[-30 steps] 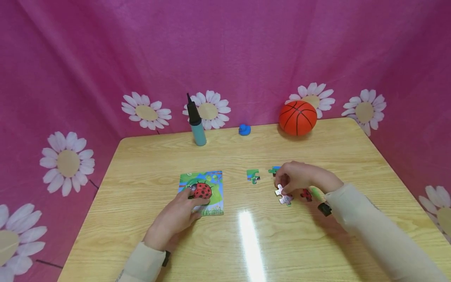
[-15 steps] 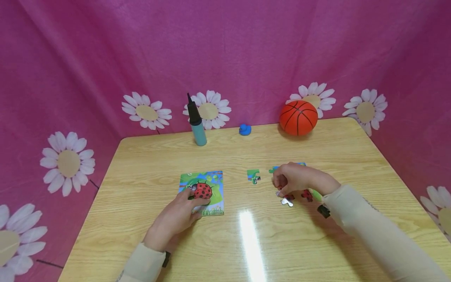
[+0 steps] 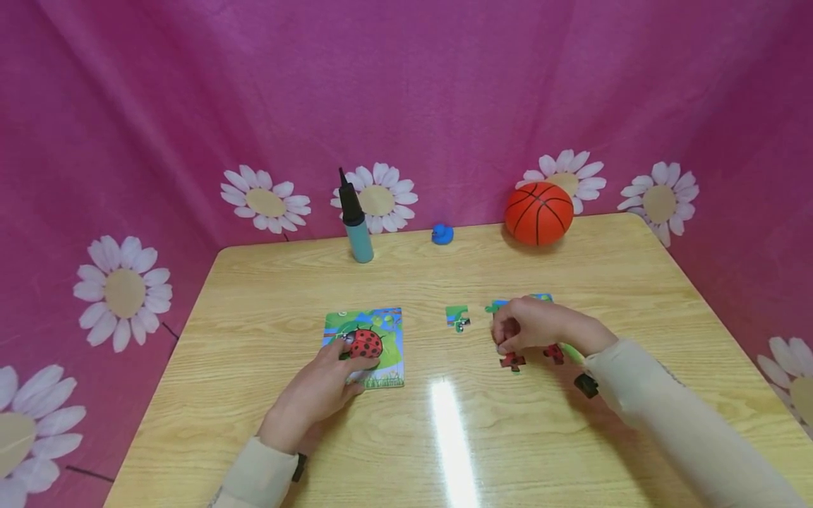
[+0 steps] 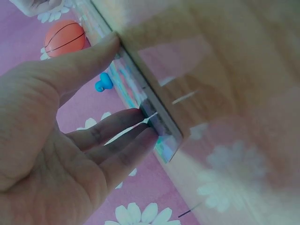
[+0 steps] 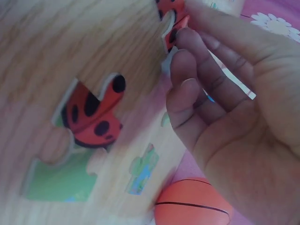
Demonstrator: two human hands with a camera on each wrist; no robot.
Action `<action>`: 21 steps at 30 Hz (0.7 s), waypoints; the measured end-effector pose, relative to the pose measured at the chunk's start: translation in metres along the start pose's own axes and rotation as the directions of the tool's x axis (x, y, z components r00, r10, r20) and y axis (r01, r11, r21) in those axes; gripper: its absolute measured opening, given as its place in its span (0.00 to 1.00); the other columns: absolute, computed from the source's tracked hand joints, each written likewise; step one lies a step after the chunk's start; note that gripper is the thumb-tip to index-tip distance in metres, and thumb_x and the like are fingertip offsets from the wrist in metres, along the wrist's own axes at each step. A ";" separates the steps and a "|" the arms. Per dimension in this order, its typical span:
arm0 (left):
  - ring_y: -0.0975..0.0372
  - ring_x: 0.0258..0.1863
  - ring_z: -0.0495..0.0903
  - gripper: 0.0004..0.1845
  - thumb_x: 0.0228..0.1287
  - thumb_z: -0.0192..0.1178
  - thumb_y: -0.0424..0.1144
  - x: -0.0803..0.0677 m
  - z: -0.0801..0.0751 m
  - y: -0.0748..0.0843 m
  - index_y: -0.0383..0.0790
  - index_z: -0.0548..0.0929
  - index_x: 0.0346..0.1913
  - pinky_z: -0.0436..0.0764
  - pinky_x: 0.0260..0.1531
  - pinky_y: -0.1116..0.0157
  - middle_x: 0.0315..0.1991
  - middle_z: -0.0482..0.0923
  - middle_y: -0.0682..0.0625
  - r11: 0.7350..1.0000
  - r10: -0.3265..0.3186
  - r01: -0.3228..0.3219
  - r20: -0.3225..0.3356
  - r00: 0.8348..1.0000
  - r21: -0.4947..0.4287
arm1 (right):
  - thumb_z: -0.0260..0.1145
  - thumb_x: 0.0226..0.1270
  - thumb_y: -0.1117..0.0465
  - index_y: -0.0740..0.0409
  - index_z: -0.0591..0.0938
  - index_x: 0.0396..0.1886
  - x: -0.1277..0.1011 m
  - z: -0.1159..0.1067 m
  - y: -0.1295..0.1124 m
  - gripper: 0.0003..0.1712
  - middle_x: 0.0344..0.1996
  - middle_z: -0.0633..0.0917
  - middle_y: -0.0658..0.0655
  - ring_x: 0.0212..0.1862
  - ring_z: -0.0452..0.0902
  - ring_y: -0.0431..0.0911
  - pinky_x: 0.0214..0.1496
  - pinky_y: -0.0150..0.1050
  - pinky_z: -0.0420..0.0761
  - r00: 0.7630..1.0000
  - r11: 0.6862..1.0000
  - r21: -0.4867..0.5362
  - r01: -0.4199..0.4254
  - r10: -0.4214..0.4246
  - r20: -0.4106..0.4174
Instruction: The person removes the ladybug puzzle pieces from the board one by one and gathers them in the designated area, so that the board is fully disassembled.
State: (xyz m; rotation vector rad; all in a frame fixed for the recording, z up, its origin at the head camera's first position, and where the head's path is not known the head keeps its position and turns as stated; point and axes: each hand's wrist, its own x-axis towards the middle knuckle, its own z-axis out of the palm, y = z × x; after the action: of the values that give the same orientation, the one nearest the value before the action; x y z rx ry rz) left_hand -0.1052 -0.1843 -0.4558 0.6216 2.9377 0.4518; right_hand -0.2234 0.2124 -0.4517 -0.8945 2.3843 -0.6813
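My left hand [image 3: 327, 381] rests on the lower left of a square ladybug picture board [image 3: 390, 339]. In the left wrist view its thumb and fingers [image 4: 126, 150] lie fairly straight along the board's edge. On the right, my right hand [image 3: 540, 326] pinches a red, black-spotted puzzle piece [image 5: 176, 33] close to the tabletop, its fingers curled. That hand hides part of the piece. Beneath it, another puzzle piece [image 5: 93, 112] with red and green printing lies face up. A green and blue puzzle piece [image 3: 456, 317] lies between the board and my right hand.
A wooden table [image 3: 273, 289] carries everything. Along its back edge stand a teal and black hand pump [image 3: 358, 226], a blue rubber duck [image 3: 442, 234] and an orange toy basketball [image 3: 539, 214]. A pink flowered curtain [image 3: 406, 92] hangs around it.
My right hand has turned the puzzle piece: its white back showed earlier, and red printing shows now. My left hand and the board have stayed in place.
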 end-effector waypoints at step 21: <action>0.40 0.64 0.79 0.26 0.67 0.73 0.45 -0.014 0.009 0.004 0.54 0.84 0.67 0.82 0.60 0.41 0.65 0.77 0.31 0.984 0.099 -0.084 -0.097 0.990 0.155 | 0.69 0.74 0.61 0.53 0.87 0.37 0.053 0.023 -0.047 0.03 0.30 0.84 0.43 0.33 0.74 0.36 0.39 0.31 0.77 0.966 0.973 -0.083 0.213 -0.223 -0.127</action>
State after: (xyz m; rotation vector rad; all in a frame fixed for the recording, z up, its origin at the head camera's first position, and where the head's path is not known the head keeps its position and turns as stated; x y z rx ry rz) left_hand -0.0898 -0.1841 -0.4624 0.7768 3.0732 0.2800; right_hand -0.2231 0.1381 -0.4551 -1.1887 2.4641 -0.7692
